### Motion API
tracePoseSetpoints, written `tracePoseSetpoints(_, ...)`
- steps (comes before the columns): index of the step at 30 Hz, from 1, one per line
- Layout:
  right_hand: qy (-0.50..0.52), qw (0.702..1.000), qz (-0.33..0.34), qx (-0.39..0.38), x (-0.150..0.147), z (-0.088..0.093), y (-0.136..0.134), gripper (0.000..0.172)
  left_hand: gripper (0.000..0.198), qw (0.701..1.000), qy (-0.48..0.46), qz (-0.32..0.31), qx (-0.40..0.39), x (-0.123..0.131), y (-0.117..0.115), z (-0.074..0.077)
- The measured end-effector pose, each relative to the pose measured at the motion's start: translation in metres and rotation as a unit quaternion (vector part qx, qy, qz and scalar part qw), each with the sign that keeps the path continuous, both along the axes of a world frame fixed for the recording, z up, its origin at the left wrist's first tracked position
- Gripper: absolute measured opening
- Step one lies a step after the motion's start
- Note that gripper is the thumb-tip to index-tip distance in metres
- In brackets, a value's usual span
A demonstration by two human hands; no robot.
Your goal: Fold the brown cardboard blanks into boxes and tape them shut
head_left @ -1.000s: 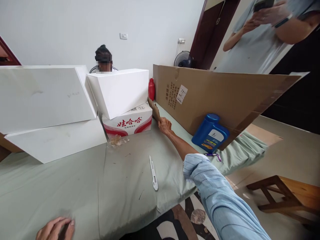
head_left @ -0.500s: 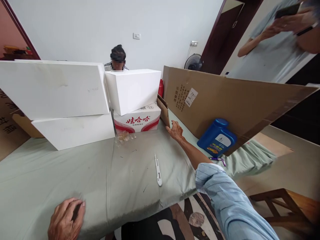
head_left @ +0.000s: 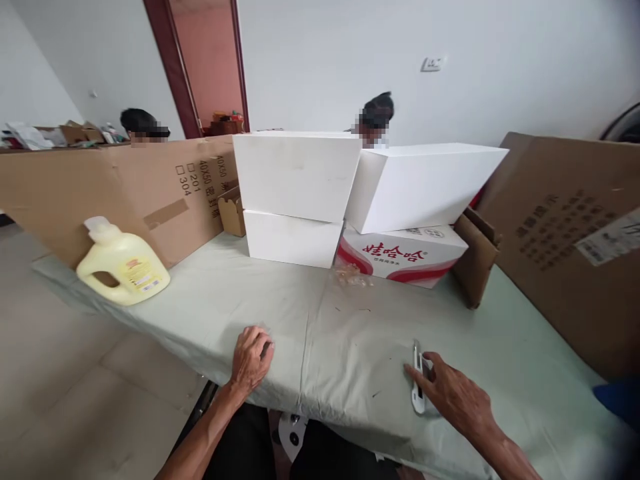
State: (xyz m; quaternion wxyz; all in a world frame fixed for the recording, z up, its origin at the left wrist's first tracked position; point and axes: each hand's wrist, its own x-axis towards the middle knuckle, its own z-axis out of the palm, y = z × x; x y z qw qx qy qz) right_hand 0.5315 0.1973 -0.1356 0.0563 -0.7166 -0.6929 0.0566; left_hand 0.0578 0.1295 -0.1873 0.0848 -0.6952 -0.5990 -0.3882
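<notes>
My right hand (head_left: 457,393) is over a white utility knife (head_left: 418,397) lying on the green cloth. Its thumb crosses the knife and the forefinger is just right of it, with the fingers apart; no closed grip shows. On the cloth near the front edge, my left hand (head_left: 251,358) rests with curled fingers. A dark patch shows inside its curl, and I cannot make out whether it is an object. Beyond the hands lie crumpled clear plastic scraps (head_left: 354,276).
Stacked white boxes (head_left: 300,177) stand at the back beside another white box (head_left: 425,183) on a red-and-white carton (head_left: 407,257). Cardboard panels (head_left: 565,220) flank the table. A yellow jug (head_left: 133,267) stands left; a blue container (head_left: 617,400) shows at right. Two people sit behind.
The view has swung left. My right hand has moved from the brown cardboard flap back to the utility knife. My left hand stays curled on the cloth.
</notes>
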Motion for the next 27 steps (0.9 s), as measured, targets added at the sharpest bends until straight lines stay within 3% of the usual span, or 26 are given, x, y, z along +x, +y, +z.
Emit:
tracePoseSetpoints(4, 0.001, 1.0, -0.002, -0.031, -0.022, 0.007, -0.008, 0.052, 0.012, 1.0, -0.015, 0.001, -0.013, 0.002, 0.0, -0.001)
tracePoseSetpoints(9, 0.021, 1.0, 0.017, -0.015, -0.025, 0.015, -0.002, 0.048, 0.011, 0.999, -0.046, -0.002, -0.02, 0.002, 0.001, 0.0)
tracePoseSetpoints(19, 0.026, 0.987, 0.086, 0.134, -0.022, -0.008, 0.003, 0.048, 0.009, 0.993, -0.114, -0.017, -0.021, -0.014, 0.009, 0.006)
tracePoseSetpoints(23, 0.043, 0.98, 0.09, 0.174, -0.018, -0.023, 0.002, 0.049, 0.031, 0.989, -0.138, 0.051, -0.012, -0.064, 0.03, 0.03)
tracePoseSetpoints(27, 0.046, 0.976, 0.092, 0.194, -0.015, -0.034, 0.0, 0.047, 0.059, 0.982, -0.129, 0.136, -0.008, -0.141, 0.071, 0.086)
